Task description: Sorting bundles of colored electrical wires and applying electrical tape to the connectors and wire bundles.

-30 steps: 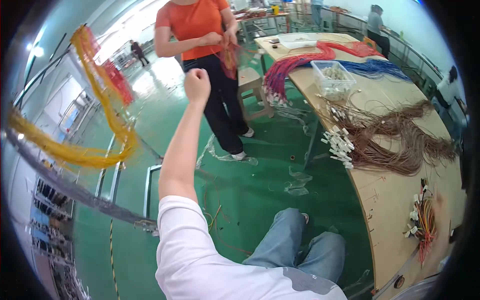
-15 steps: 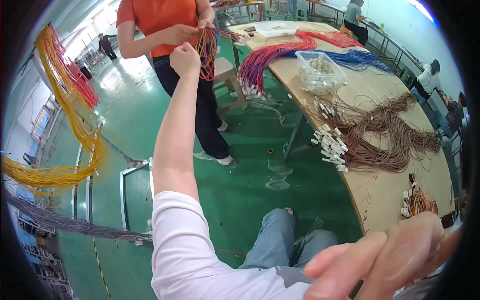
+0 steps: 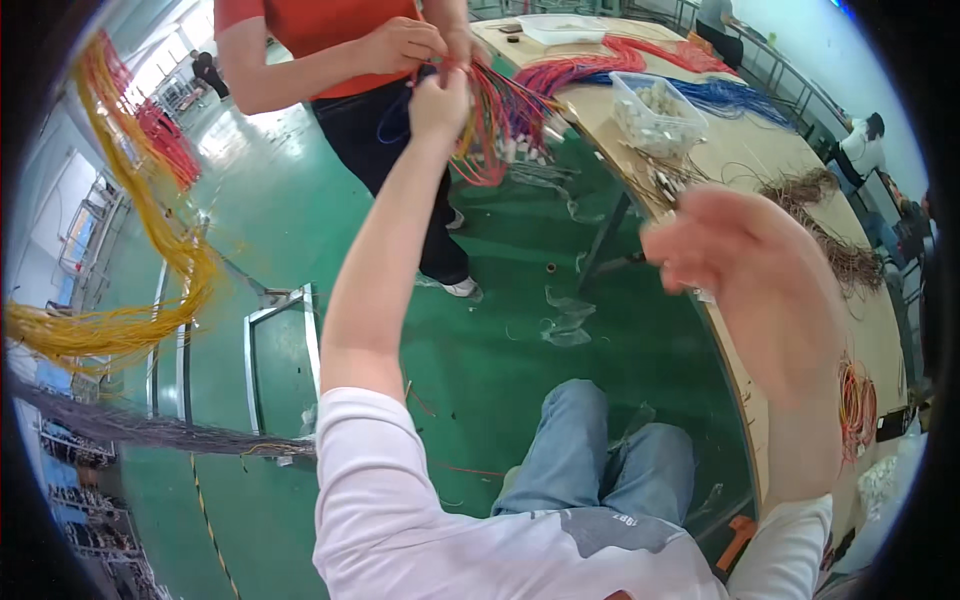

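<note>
My left hand (image 3: 440, 105) reaches out on a long arm, its fingers closed at a bundle of coloured wires (image 3: 490, 140) that hangs beside it in red, yellow, green and blue. Both hands of a person in an orange shirt (image 3: 405, 45) are on the same bundle, just above my fist. White connectors (image 3: 525, 150) dangle at the wire ends. What lies inside my fist is partly hidden. Over the table's near edge my right hand (image 3: 760, 270) is raised, blurred, its fingers loosely bent and apart with nothing visible in them. It covers part of the brown wires (image 3: 800, 190).
On the wooden table (image 3: 735, 175) stand a clear bin of white connectors (image 3: 660, 115) and a white tray (image 3: 560, 28); blue wires (image 3: 730, 98) lie behind. Yellow wires (image 3: 150, 250) hang at left above a metal frame (image 3: 250, 370). Plastic scraps (image 3: 570, 320) litter the green floor.
My left fist and the wire bundle have shifted right together, along with the other person's hands. My right hand has risen from the lower right corner to above the table.
</note>
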A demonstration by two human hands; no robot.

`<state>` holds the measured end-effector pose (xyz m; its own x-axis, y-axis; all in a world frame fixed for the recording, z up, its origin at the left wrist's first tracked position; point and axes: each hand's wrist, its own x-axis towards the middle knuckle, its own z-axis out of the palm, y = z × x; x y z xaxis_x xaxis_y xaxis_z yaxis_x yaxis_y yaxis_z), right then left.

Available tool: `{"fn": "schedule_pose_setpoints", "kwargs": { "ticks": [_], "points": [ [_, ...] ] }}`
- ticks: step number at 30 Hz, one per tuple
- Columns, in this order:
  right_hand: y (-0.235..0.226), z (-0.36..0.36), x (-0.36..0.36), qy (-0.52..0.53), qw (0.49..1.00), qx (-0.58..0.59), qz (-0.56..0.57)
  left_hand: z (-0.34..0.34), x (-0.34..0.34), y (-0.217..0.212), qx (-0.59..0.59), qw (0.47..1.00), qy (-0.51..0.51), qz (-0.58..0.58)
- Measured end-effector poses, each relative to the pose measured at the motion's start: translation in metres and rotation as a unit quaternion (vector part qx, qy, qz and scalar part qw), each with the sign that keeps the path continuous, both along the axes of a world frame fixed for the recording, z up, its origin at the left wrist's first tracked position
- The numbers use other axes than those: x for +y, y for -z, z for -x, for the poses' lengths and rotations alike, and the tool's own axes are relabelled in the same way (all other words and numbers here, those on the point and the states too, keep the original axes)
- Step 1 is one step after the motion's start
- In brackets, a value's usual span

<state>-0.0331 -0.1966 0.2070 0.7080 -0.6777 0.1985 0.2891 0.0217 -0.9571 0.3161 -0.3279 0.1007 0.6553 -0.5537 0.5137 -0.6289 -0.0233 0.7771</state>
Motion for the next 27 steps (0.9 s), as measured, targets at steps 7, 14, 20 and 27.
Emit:
{"fn": "schedule_pose_setpoints", "kwargs": {
  "ticks": [7, 14, 20, 27],
  "points": [
    [0.059, -0.081, -0.125, 0.315, 0.815, 0.216, 0.435, 0.07, 0.025, -0.009, 0.544, 0.663, 0.468, 0.214],
    [0.05, -0.143, -0.122, 0.208, 0.847, 0.359, 0.332, 0.103, 0.05, -0.003, 0.578, 0.604, 0.497, 0.231],
    [0.075, -0.147, -0.118, 0.241, 0.79, 0.389, 0.408, 0.11, 0.081, 0.006, 0.554, 0.66, 0.462, 0.21],
    [0.072, -0.106, -0.112, 0.113, 0.952, 0.279, 0.059, 0.101, 0.132, 0.018, 0.121, 0.987, 0.099, 0.045]
  ]
}}
